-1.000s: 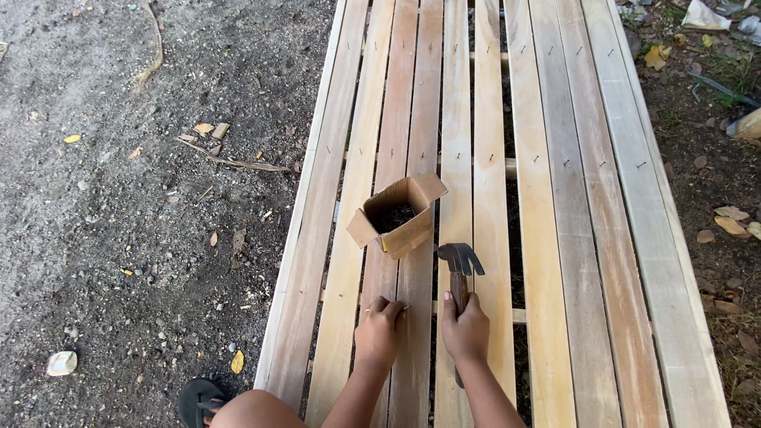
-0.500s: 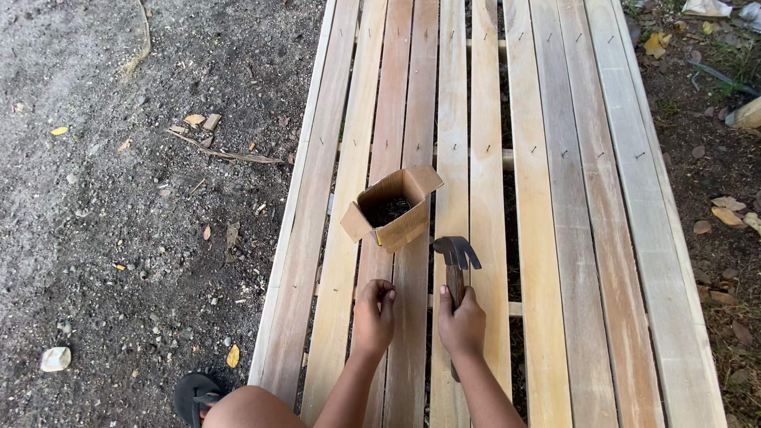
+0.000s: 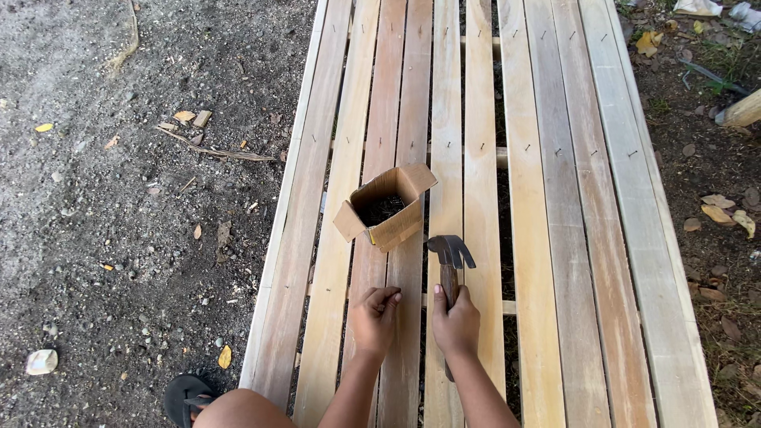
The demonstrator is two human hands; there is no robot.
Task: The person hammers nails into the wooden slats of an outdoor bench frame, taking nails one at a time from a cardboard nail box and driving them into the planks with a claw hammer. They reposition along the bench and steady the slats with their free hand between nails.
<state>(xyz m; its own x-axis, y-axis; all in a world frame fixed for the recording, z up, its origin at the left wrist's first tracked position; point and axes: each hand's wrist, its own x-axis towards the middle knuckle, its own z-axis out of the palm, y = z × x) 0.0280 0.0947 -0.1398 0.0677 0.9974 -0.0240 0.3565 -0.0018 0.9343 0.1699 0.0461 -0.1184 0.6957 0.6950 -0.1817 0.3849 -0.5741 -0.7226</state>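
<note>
Here, head view: the right hand (image 3: 455,323) has its grip wrapped around the wooden handle of a claw hammer (image 3: 449,261), whose dark steel head lies just beyond the knuckles, on the far side, resting on or just above the slats. The left hand (image 3: 375,319) sits just left of it, fingertips (image 3: 391,299) pressed together on a slat as if pinching something small; what they pinch is too small to tell. Both hands are on the near part of a slatted wooden surface (image 3: 547,238) of pale planks with gaps and nail heads. An open cardboard box (image 3: 386,208) with dark nails inside stands tilted on the slats, just beyond the left hand. Gravel ground (image 3: 119,198) lies to the left; a black sandal (image 3: 184,394) shows at the near edge.
</note>
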